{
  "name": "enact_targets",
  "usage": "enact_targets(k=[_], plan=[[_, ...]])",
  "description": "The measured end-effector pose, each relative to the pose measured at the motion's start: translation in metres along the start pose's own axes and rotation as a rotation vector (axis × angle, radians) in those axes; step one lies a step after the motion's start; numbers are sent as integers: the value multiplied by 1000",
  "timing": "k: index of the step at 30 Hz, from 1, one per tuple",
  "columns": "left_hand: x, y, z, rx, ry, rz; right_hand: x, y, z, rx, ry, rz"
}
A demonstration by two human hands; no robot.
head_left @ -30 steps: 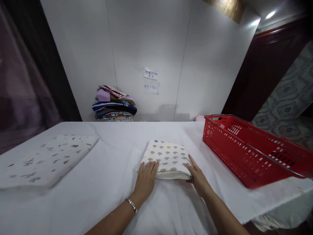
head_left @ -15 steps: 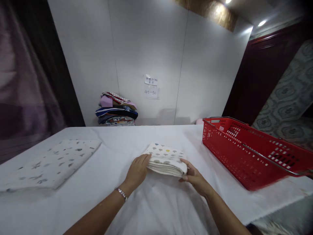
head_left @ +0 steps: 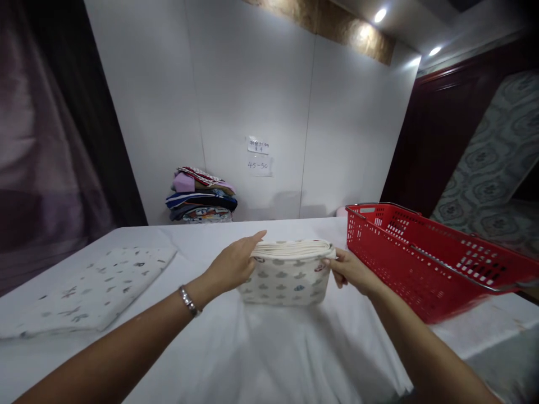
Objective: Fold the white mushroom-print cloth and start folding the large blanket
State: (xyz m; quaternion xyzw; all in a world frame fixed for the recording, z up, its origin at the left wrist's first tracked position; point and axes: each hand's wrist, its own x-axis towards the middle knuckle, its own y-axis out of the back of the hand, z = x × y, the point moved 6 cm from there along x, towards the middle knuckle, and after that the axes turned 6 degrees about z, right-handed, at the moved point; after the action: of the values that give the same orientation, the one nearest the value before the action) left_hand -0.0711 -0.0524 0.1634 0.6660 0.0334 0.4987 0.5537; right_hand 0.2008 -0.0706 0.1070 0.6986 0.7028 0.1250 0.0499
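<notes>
A folded white cloth with rows of grey and a few coloured motifs is held up on its edge at the middle of the table. Its layered folds face upward, and the printed side faces me. My left hand, with a silver bracelet on the wrist, grips the upper left corner. At the upper right corner my right hand pinches the cloth between thumb and fingers. Farther left, another white patterned cloth lies flat.
A red perforated basket with metal handles stands on the right of the white-covered table. Against the back wall is a pile of folded fabrics. Two paper signs are stuck on the wall, the lower reading 45-50.
The folded cloth has been tilted up from lying low, so its layered edge now points upward instead of toward me. Both hands have risen with it, and the view has shifted slightly.
</notes>
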Motion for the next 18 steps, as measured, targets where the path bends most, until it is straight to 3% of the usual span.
enact_targets(k=[5, 9, 13, 18], plan=[[5, 28, 15, -334, 153, -132, 4, 29, -45, -117, 92, 13], [5, 23, 11, -711, 375, -263, 13, 38, -66, -88, 105, -3], [-3, -25, -22, -1026, 642, -413, 55, 19, -29, -26, -68, -49], [-30, -102, -87, -980, 944, -415, 120, -29, 52, -132, -244, -64]])
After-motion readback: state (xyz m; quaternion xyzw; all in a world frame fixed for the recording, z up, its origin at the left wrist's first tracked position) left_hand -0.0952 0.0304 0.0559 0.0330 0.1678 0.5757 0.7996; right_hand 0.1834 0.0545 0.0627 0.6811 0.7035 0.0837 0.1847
